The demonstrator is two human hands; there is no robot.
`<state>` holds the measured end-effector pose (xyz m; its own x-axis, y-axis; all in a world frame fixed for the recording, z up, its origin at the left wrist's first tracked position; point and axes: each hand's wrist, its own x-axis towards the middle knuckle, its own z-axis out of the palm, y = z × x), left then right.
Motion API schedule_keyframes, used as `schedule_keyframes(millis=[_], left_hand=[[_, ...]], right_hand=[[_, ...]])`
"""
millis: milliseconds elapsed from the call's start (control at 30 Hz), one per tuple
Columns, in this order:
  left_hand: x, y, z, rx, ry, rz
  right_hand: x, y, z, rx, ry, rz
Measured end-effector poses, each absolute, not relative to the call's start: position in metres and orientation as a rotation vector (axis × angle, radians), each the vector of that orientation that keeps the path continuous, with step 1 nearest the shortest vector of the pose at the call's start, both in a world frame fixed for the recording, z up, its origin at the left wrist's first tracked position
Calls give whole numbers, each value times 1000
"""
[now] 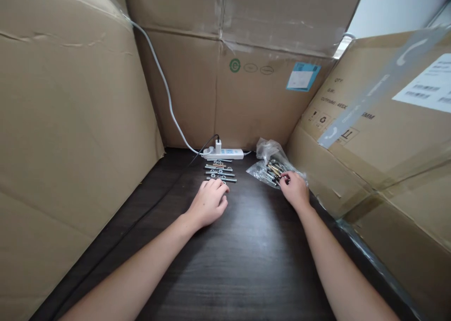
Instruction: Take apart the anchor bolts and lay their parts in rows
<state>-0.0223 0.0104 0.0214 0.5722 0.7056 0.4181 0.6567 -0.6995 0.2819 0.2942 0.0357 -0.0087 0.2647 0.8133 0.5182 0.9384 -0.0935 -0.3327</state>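
My left hand (210,201) rests low over the dark table, just in front of the laid-out hardware. Its fingers are loosely bent, thumb apart from the index finger, and I see nothing held; some fingertips are hidden. Beyond it lie several long metal bolts (225,175) side by side, with washers and nuts (219,171) among them. To the right, my right hand (296,189) reaches into the mouth of a clear plastic bag (269,148). Thumb and fingers are curled together at the loose bolts (275,168) inside; what they pinch is hidden.
Behind the bolts stands a white power strip (232,153) with a charger (218,145) plugged in. A black cable (155,202) runs across the table's left side; a white cord (165,83) hangs behind. Cardboard boxes wall in the left (70,123), back (183,86) and right (394,161).
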Motion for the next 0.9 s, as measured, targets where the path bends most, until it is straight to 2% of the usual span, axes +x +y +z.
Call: schedule_keyframes(millis=[367,900], left_hand=[[-21,8,31,2774,1348,842],[-23,6,24,2602,1030,784]], right_hand=[[321,37,-14,-2045,-1449,-332],[342,40,-25,-2223,-1282,-87]])
